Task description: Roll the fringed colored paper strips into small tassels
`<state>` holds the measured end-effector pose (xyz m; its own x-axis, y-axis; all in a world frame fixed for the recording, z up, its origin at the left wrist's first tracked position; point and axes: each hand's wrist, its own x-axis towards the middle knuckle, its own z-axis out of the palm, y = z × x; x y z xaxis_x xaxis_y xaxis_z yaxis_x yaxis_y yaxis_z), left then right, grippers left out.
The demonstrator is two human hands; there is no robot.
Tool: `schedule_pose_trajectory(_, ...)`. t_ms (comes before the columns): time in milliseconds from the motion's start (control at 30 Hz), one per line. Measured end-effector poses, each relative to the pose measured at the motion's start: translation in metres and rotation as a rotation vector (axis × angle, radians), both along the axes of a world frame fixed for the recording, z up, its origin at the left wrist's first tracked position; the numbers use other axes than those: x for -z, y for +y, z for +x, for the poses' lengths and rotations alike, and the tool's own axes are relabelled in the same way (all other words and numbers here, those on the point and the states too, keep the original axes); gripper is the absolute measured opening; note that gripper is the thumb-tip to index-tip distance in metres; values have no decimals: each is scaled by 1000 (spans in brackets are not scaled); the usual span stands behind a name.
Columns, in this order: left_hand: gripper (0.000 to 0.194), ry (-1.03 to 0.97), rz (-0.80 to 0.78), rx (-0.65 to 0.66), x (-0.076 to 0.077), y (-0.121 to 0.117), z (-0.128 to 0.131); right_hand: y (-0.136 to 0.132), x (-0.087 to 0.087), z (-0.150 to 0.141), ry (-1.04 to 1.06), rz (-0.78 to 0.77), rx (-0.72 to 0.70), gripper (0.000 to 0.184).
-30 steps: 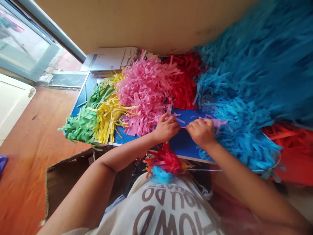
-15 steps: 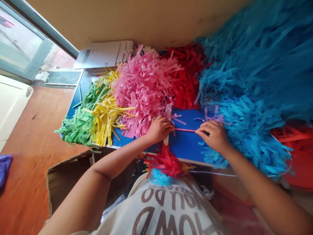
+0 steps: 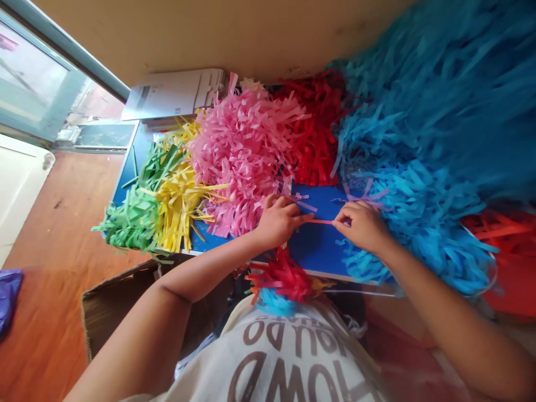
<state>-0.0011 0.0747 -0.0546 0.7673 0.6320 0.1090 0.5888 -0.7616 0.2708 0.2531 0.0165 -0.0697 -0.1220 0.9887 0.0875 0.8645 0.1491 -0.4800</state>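
A thin pink strip of paper [image 3: 320, 221] is stretched level between my hands, just over the blue tabletop [image 3: 314, 251]. My right hand [image 3: 359, 223] pinches its right end between thumb and fingertips. At the other end my left hand [image 3: 281, 220] is closed on the strip, one finger reaching along it. Beside my left hand lies a big heap of pink paper fringe [image 3: 247, 145]. Light blue fringe [image 3: 414, 223] is piled next to my right hand, with a few purple strips [image 3: 364, 195] behind it. A red tassel [image 3: 288, 276] hangs at the table's front edge, near my shirt.
Yellow fringe [image 3: 180, 201] and green fringe [image 3: 134, 218] cover the table's left end. Red fringe [image 3: 318, 128] lies at the back. Stacked white sheets [image 3: 176, 92] stand by the wall. Below the table is a cardboard box [image 3: 125, 307]; more blue fringe [image 3: 469, 106] rises at right.
My left hand has slid right along the strip, one finger now extended over it. The visible length between my hands is shorter. My right hand has stayed almost in place.
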Motion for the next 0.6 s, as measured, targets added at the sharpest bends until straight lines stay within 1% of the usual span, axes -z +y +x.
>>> schedule_pose_trajectory(33,23,4,49,46,1,-1,0,0,-4,-2,-27,-1,7,15)
schedule_pose_trajectory(100,23,7,130,105,2,-3,0,-3,-14,-9,-114,50,-3,11)
schedule_pose_trajectory(133,23,4,160,125,3,-4,1,-5,-20,-14,-163,99,-39,8)
schedule_pose_trajectory(200,20,-6,201,166,3,-6,2,-8,-27,-25,-253,212,-166,11)
schedule_pose_trajectory(267,17,-13,230,193,3,-7,4,-8,-28,-35,-329,296,-301,18)
schedule_pose_trajectory(333,19,-18,251,196,6,-7,8,-3,-22,-41,-387,335,-362,25)
schedule_pose_trajectory(433,23,-43,281,160,14,-4,15,8,-12,-45,-339,330,-343,26)
schedule_pose_trajectory(500,21,-80,315,134,12,-2,16,10,-16,-48,-276,335,-285,22)
schedule_pose_trajectory(533,20,-109,338,118,7,-2,14,8,-22,-49,-247,345,-243,20)
schedule_pose_trajectory(567,19,-151,361,106,-1,-3,11,4,-32,-51,-198,352,-197,18)
schedule_pose_trajectory(600,20,-202,382,101,-13,-6,5,-1,-44,-52,-115,337,-157,18)
